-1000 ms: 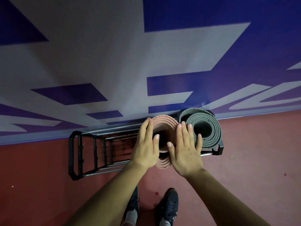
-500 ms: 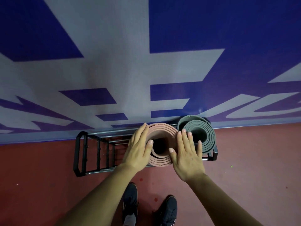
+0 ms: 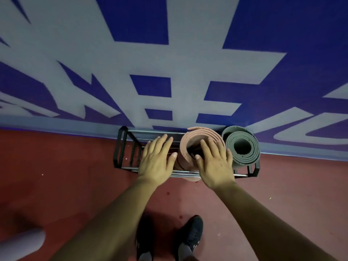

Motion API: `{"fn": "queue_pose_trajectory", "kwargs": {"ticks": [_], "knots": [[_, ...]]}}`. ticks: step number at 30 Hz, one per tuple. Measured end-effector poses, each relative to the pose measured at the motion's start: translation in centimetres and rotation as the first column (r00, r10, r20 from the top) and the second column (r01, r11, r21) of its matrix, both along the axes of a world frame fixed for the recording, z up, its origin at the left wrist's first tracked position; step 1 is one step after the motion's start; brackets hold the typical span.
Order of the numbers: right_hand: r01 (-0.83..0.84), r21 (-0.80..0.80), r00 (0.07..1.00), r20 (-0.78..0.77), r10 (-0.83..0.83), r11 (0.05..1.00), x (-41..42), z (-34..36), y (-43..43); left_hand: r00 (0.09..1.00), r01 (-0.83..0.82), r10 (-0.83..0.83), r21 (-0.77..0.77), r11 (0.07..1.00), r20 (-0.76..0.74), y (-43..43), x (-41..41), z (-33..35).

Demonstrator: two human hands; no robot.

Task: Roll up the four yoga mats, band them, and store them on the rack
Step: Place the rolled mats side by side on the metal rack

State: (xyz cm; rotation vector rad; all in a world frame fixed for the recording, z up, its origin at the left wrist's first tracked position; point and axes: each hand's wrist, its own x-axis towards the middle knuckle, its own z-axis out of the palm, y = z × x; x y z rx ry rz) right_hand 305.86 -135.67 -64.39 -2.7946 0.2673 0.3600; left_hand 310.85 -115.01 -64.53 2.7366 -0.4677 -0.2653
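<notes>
Blue and white paint is covering the wall (image 3: 169, 59) across the upper half of the view, in big angular shapes. Red floor (image 3: 56, 185) is spreading below it, dotted with a few pale specks. A black metal rack (image 3: 120, 147) is standing on the floor against the wall's foot, its left compartments showing only bars and rails.

Two rolled mats are standing on end in the rack's right part. The pink mat (image 3: 190, 146) is sitting in the second slot from the right, loosely coiled with a wide hollow core, its lower edge bulging past the front rail. The grey mat (image 3: 243, 147) is filling the rightmost slot just beside it, wound tighter; whether the two are touching is unclear.

Both hands are reaching forward with straight fingers, gripping nothing. The right hand (image 3: 214, 166) is lying flat on the pink mat's top end, its fingers stretching over the core. The left hand (image 3: 156, 162) is hovering palm down above the rack just left of that mat, thumb tip close to its side.

Dark shoes (image 3: 192, 234) are showing at the bottom edge. A pale blurred shape (image 3: 20, 243) is sitting in the lower left corner.
</notes>
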Motion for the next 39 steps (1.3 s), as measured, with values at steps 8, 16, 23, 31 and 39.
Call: {"fn": "queue_pose_trajectory", "kwargs": {"ticks": [8, 16, 23, 31, 39], "knots": [[-0.073, 0.014, 0.997, 0.023, 0.073, 0.997, -2.3, 1.6, 8.8, 0.999, -0.041, 0.041, 0.016, 0.999, -0.004, 8.0, -4.1, 0.9], [-0.041, 0.003, 0.998, 0.048, 0.041, 0.999, -8.7, 3.1, 21.9, 1.0, -0.015, 0.015, 0.011, 1.0, 0.005, 19.9, -10.1, 1.1], [0.053, -0.008, 0.997, 0.063, -0.053, 0.999, -16.2, 4.4, 35.0, 0.998, 0.063, -0.063, 0.006, 0.998, 0.017, 32.6, -16.3, 3.5], [0.077, 0.058, 0.996, 0.045, -0.08, 0.995, -23.2, 4.8, 46.2, 0.996, 0.085, -0.083, 0.066, 0.994, -0.03, 43.6, -23.1, 3.8], [0.06, 0.052, 0.998, 0.023, -0.061, 0.997, -29.8, 3.9, 54.0, 0.996, 0.085, -0.083, 0.037, 0.996, -0.044, 51.3, -29.1, 3.1]]}}
